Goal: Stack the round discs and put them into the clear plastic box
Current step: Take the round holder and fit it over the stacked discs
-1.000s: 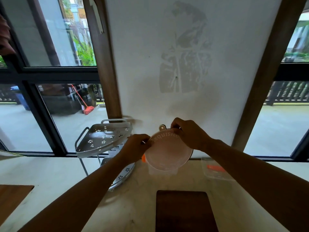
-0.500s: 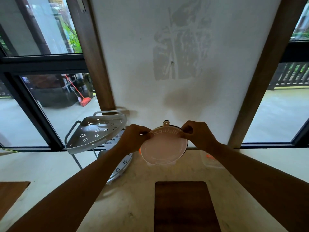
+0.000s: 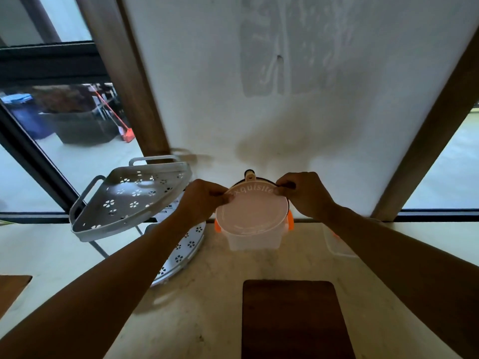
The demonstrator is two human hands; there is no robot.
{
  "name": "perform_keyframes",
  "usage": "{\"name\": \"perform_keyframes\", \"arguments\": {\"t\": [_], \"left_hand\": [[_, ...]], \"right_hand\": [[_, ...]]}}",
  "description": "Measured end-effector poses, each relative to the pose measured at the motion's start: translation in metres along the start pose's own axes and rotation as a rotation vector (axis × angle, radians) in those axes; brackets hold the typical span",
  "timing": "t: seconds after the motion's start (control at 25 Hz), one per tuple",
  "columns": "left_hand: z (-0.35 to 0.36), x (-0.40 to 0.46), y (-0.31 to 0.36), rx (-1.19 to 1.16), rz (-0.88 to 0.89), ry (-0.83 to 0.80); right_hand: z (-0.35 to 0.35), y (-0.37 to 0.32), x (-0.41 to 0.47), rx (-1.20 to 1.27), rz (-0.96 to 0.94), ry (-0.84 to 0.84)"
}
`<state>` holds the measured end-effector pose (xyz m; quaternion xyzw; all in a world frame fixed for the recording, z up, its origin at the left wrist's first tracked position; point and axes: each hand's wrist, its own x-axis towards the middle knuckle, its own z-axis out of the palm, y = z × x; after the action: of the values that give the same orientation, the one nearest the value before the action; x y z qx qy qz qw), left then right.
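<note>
A pale round disc [image 3: 252, 211] bearing raised lettering was held tilted directly above the clear plastic box [image 3: 252, 240], which stood on the marble counter [image 3: 202, 307] near the wall. The left hand [image 3: 203, 200] pinched the disc's left rim; the right hand [image 3: 304, 194] pinched its upper right rim. A white perforated corner rack [image 3: 129, 200] stood to the left, a dark wooden board [image 3: 293, 320] nearer the viewer.
</note>
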<state>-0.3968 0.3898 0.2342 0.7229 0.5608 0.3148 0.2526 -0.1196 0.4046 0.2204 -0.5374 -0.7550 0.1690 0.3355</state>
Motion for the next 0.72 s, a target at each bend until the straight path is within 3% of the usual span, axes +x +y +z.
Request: {"name": "perform_keyframes", "arguments": {"t": [0.36,0.72], "left_hand": [[0.047,0.073,-0.058,0.041,-0.062,0.009],[0.106,0.102,-0.123,0.248,-0.037,-0.034]], "right_hand": [[0.047,0.056,0.045,-0.097,-0.005,-0.003],[0.117,0.118,0.053,-0.021,0.190,-0.018]]}}
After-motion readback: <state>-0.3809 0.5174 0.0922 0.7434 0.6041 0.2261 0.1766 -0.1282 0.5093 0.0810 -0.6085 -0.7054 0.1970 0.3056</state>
